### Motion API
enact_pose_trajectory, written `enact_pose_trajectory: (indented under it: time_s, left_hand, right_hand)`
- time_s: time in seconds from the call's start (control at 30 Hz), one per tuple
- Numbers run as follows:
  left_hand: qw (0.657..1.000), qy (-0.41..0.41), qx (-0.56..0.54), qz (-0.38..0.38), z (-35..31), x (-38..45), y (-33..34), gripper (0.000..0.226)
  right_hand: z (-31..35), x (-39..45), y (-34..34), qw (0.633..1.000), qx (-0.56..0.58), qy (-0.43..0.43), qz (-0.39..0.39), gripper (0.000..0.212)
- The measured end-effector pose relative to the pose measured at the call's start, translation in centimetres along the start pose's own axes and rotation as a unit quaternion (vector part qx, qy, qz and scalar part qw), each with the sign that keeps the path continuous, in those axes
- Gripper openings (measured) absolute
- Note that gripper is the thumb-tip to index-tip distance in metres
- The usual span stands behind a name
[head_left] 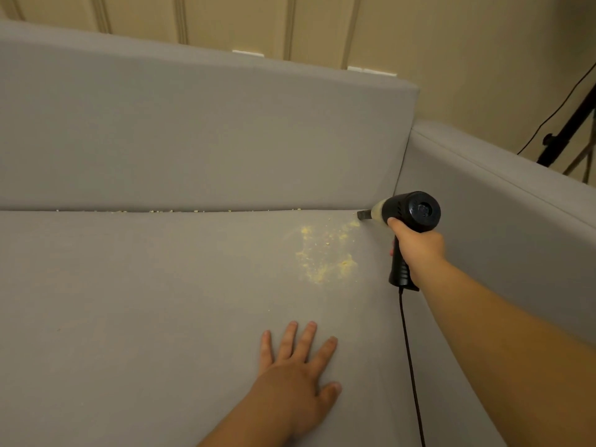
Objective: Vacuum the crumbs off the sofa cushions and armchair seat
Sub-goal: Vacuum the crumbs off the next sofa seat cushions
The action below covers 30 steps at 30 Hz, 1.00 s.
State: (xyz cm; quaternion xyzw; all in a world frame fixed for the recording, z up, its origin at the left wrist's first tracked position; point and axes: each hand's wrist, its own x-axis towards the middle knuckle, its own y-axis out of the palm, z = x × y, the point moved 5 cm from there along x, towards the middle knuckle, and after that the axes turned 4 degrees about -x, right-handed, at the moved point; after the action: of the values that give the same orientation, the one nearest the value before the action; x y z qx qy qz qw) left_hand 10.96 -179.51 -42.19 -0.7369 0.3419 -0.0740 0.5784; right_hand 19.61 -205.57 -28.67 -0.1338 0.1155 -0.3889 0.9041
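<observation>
My right hand [416, 245] grips the pistol handle of a small black handheld vacuum [409, 212]. Its dark nozzle points left at the back right corner of the grey sofa seat cushion [145, 301]. A patch of yellow crumbs [325, 253] is scattered on the cushion just left of and below the nozzle. More crumbs [161, 211] line the seam under the back cushion [193, 133]. My left hand [298, 366] lies flat on the seat, fingers spread, nearer to me than the crumb patch.
The vacuum's black cord [411, 366] hangs from the handle down along the seat's right side. The grey armrest [503, 201] rises on the right. Behind it stands a black tripod [567, 124] with a cable, against a beige panelled wall [258, 21].
</observation>
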Motion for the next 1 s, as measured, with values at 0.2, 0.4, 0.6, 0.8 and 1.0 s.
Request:
enact_pose_trajectory:
  time_s: [0.2,0.4,0.6,0.8,1.0]
  left_hand:
    - [1.0,-0.002,0.005,0.01,0.0,0.0,0.0,0.071]
    - [1.0,-0.007,0.01,0.021,-0.1,-0.1,-0.2,0.071]
    - [1.0,0.001,0.002,0.015,-0.1,-0.6,-0.6,0.07]
    - [1.0,0.016,-0.001,-0.011,0.3,-0.9,-0.2,0.07]
    - [1.0,0.008,0.005,-0.001,0.1,-0.4,-0.2,0.07]
  right_hand:
    - [-0.1,0.0,0.6,1.0,-0.011,-0.005,0.022,0.034]
    - [0.8,-1.8,0.3,0.993,-0.069,-0.037,0.093,0.031]
    - [2.2,-3.4,-1.1,0.99,-0.101,-0.079,0.065,0.025]
    - [1.5,-3.4,-3.7,0.997,-0.063,-0.034,0.01,0.024]
    - [0.2,-3.8,-3.2,0.998,-0.047,-0.01,0.034,0.028]
